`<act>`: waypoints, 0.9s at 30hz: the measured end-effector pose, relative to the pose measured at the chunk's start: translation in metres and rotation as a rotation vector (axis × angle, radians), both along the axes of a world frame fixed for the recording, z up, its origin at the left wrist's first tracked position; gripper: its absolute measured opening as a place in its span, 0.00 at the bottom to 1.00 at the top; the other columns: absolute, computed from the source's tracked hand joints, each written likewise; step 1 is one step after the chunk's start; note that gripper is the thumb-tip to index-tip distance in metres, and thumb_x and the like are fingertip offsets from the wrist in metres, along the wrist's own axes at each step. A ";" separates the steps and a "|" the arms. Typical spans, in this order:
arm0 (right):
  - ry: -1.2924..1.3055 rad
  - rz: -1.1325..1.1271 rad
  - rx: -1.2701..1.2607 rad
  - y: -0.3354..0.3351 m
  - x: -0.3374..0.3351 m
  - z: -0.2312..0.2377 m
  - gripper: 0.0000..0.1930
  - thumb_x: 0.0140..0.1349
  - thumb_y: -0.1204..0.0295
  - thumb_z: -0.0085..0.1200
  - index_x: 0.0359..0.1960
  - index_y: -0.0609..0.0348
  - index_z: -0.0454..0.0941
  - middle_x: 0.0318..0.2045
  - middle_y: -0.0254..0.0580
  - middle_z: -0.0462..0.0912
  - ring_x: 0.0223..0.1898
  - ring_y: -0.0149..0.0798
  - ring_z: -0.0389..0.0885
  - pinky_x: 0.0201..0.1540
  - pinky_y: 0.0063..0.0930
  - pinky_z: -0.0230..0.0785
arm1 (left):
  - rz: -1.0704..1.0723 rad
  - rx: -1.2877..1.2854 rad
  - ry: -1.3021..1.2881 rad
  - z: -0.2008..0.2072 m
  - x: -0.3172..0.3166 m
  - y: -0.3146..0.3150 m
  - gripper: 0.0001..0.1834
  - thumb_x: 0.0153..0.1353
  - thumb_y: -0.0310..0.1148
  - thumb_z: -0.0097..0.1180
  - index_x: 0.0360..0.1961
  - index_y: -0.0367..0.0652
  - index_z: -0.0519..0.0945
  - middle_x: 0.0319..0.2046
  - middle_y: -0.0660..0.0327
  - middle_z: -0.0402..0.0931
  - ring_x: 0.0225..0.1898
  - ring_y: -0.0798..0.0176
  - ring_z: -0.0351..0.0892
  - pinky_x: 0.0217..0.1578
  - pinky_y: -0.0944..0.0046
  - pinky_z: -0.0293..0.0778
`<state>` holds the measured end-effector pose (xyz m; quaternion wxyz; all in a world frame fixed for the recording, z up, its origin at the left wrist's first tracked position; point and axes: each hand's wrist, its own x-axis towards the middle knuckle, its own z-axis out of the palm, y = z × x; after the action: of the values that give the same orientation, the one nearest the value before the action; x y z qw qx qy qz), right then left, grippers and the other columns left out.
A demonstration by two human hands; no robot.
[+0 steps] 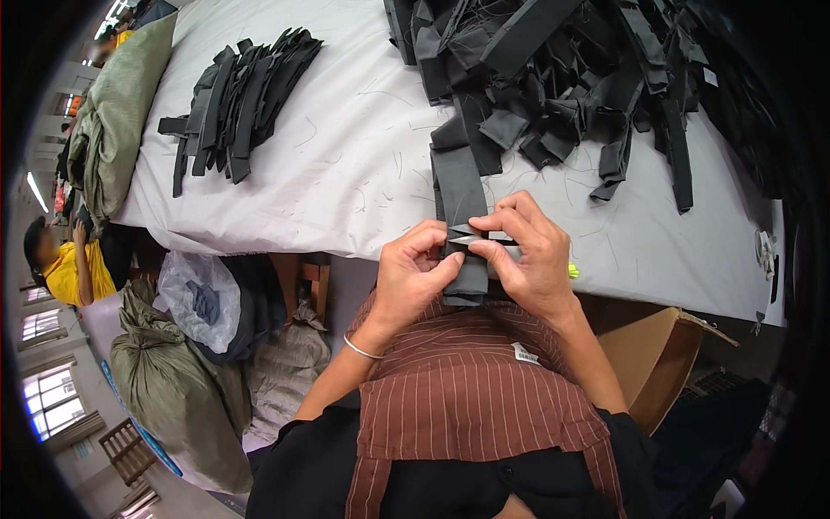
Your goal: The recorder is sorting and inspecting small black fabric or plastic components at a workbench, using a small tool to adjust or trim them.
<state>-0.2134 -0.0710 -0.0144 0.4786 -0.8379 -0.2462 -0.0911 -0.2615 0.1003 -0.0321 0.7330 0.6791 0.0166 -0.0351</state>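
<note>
"Olive sacking is filling the far left, I see; what is lying beside that sack [123,112]?"

"On the white table [346,203], a bundle [246,108] of dark strips is lying roughly lined up, well apart from the hands. Loose threads [373,92] are dotting the cover to its right."

"Moving right, what is the left hand [411,266] doing?"

"It is pinching a dark strip [460,182] between thumb and fingers, close to its near end. That strip is lying across the table's front edge, its near end hanging just before the apron [467,346]. Its far end is reaching the heap; whether it is overlapping other pieces, I cannot tell."

"And the right hand [534,259]?"

"It is gripping what is looking like small snips [468,240] between thumb and forefinger. The pointed blades are facing left over the strip, their tips nearly at the left fingers, seemingly a little parted. Whether they are touching a thread, I cannot tell."

"So which step are we watching?"

"Probably trimming: one hand is steadying the cloth, the other is placing the points. I am judging that the next move is calling for a taut strip, a short close snip, and fingertips clear of the blades."

"Further right?"

"A tangled heap [536,43] of similar strips is covering the table's far side, and a cardboard box [659,363] is standing below the front edge."
</note>
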 end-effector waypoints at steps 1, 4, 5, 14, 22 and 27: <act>-0.014 -0.001 0.010 0.000 0.000 -0.001 0.09 0.46 0.70 0.66 0.31 0.55 0.82 0.28 0.35 0.74 0.26 0.39 0.77 0.28 0.31 0.67 | 0.000 0.000 -0.001 0.002 0.000 -0.001 0.04 0.55 0.15 0.56 0.33 0.28 0.77 0.36 0.66 0.69 0.33 0.79 0.68 0.31 0.78 0.67; -0.034 -0.010 -0.004 0.000 -0.001 -0.003 0.09 0.45 0.72 0.65 0.30 0.55 0.82 0.28 0.36 0.75 0.26 0.40 0.76 0.29 0.31 0.67 | 0.032 -0.143 0.068 0.008 0.000 -0.005 0.04 0.53 0.15 0.58 0.31 0.31 0.79 0.31 0.68 0.69 0.31 0.78 0.66 0.32 0.78 0.62; -0.036 -0.012 -0.004 0.000 -0.001 -0.002 0.09 0.45 0.72 0.65 0.30 0.55 0.82 0.28 0.36 0.75 0.26 0.40 0.76 0.29 0.31 0.67 | 0.016 -0.086 0.037 0.009 -0.001 -0.004 0.04 0.53 0.16 0.58 0.31 0.30 0.78 0.32 0.66 0.70 0.31 0.77 0.68 0.30 0.77 0.64; 0.264 -0.178 0.416 -0.017 0.003 -0.001 0.05 0.58 0.77 0.60 0.35 0.62 0.79 0.30 0.30 0.75 0.28 0.22 0.68 0.31 0.16 0.61 | -0.036 0.586 -0.161 0.009 -0.003 0.013 0.08 0.46 0.21 0.59 0.30 0.30 0.77 0.22 0.53 0.73 0.20 0.59 0.73 0.23 0.63 0.67; 0.549 -0.058 0.458 0.012 -0.002 -0.012 0.18 0.56 0.66 0.66 0.44 0.57 0.74 0.26 0.25 0.71 0.26 0.20 0.64 0.28 0.14 0.58 | 0.104 0.700 -0.448 0.002 -0.003 -0.001 0.11 0.47 0.19 0.58 0.35 0.33 0.77 0.25 0.52 0.70 0.22 0.51 0.71 0.22 0.60 0.68; 0.632 -0.101 0.342 0.019 0.005 -0.023 0.15 0.54 0.79 0.56 0.45 0.60 0.71 0.16 0.26 0.65 0.21 0.20 0.61 0.24 0.16 0.56 | -0.057 0.767 -0.444 0.001 -0.007 -0.006 0.14 0.47 0.20 0.59 0.38 0.36 0.78 0.31 0.54 0.72 0.30 0.50 0.74 0.30 0.58 0.73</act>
<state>-0.2088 -0.0518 -0.0377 0.6592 -0.7436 -0.0257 0.1091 -0.2687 0.0947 -0.0311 0.4124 0.8933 -0.1482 0.0999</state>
